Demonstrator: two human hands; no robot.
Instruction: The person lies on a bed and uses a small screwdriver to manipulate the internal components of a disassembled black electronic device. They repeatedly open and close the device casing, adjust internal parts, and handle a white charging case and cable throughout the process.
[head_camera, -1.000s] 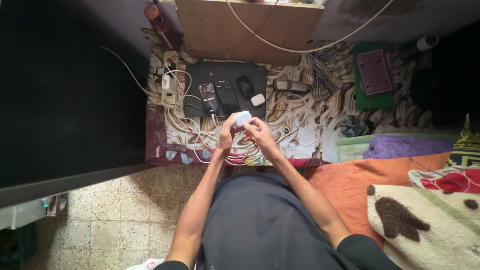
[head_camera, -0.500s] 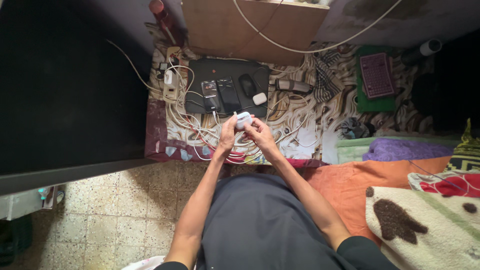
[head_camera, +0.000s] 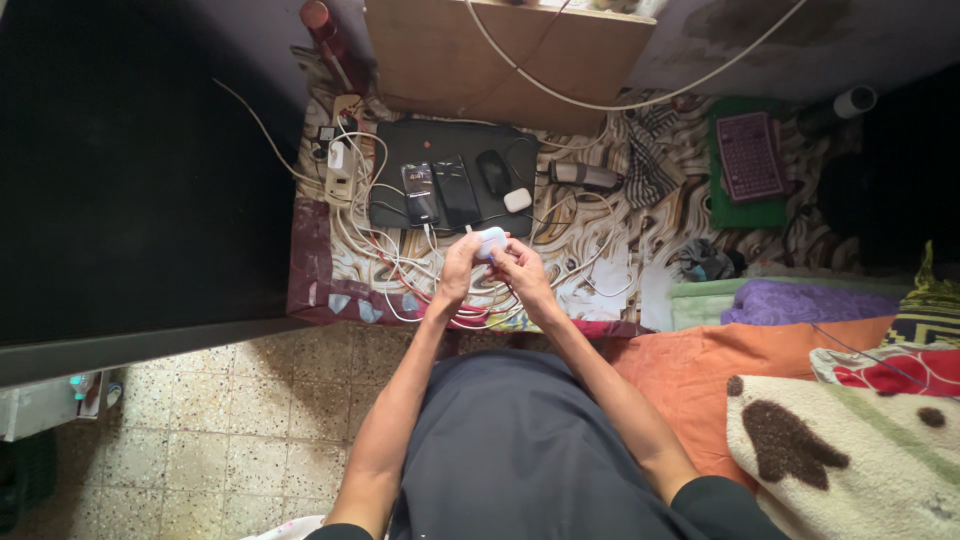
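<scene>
A small white case (head_camera: 491, 241), rounded like an earbud case, is held between both my hands above a low patterned table (head_camera: 640, 250). My left hand (head_camera: 459, 267) grips its left side and my right hand (head_camera: 519, 268) closes on its right side and underside. Beneath my hands lies a tangle of white and red cables (head_camera: 400, 270). Just beyond the case a closed dark laptop (head_camera: 400, 150) carries two phones (head_camera: 438, 192), a black mouse (head_camera: 493, 171) and another small white case (head_camera: 517, 200).
A white power strip (head_camera: 340, 165) sits at the table's left. A cardboard box (head_camera: 505, 55) stands behind the laptop. A hair trimmer (head_camera: 585, 176), a purple calculator (head_camera: 748, 155) and folded blankets (head_camera: 800, 300) lie to the right. Speckled tile floor (head_camera: 230, 430) is below left.
My hands have stayed together on the white case, turning it slightly. The view has shifted a little; nothing else has moved.
</scene>
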